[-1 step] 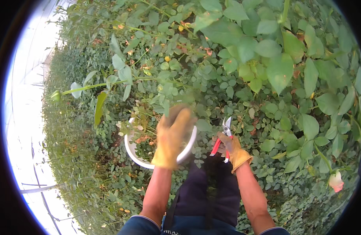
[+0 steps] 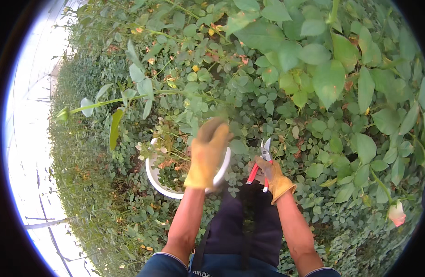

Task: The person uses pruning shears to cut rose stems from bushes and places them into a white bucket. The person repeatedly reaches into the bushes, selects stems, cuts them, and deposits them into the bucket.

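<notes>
My left hand, in a yellow work glove, is over the right part of a white bucket holding cut stems and dry leaves. It is smeared by motion, so I cannot see whether it holds anything. My right hand, also gloved, grips pruning shears with red handles and metal blades pointing up, just right of the bucket. A long green stem with a bud at its left end crosses above the bucket.
Dense rose foliage surrounds my hands, with big leaves at upper right and a pale pink rose at lower right. My legs in dark trousers are below. A bright white covering with thin poles runs along the left edge.
My left hand has shifted slightly upward, away from my body. My right hand and the shears have barely moved.
</notes>
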A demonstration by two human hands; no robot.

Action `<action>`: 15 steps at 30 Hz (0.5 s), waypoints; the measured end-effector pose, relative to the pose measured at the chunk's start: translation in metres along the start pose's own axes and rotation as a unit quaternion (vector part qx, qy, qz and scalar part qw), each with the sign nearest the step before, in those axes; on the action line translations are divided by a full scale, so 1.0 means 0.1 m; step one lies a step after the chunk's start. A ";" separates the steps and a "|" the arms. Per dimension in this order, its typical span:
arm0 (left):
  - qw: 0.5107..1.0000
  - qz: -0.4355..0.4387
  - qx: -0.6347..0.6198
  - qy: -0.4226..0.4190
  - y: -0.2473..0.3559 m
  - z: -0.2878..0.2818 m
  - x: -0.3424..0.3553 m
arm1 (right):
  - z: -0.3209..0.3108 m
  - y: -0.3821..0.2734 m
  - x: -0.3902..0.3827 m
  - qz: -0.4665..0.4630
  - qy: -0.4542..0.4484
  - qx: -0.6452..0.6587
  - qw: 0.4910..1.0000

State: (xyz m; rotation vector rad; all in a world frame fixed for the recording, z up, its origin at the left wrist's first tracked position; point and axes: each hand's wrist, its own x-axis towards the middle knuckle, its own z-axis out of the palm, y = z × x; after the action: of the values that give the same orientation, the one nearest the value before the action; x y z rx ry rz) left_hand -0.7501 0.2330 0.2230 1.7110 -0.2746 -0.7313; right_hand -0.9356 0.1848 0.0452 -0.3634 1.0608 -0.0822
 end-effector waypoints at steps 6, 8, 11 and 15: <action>0.796 0.269 0.525 -0.138 -0.52 0.31 0.55 | -0.07 0.37 0.02 0.014 0.014 -0.025 0.999; 0.727 0.380 0.548 -0.165 -0.47 0.35 0.62 | -0.10 0.46 0.00 0.054 0.020 -0.028 0.998; 0.578 0.412 0.690 -0.140 -0.34 0.53 1.00 | -0.10 0.54 0.01 0.055 0.017 -0.065 0.996; 0.471 0.209 0.847 -0.132 -0.50 0.57 1.63 | -0.09 0.60 0.04 0.042 -0.015 -0.080 0.996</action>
State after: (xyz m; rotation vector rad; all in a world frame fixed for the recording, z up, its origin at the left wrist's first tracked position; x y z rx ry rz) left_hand -0.6677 0.1131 0.1177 3.0489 -2.1649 -0.0854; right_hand -0.9477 0.2376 0.0188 -0.4624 1.0548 0.0841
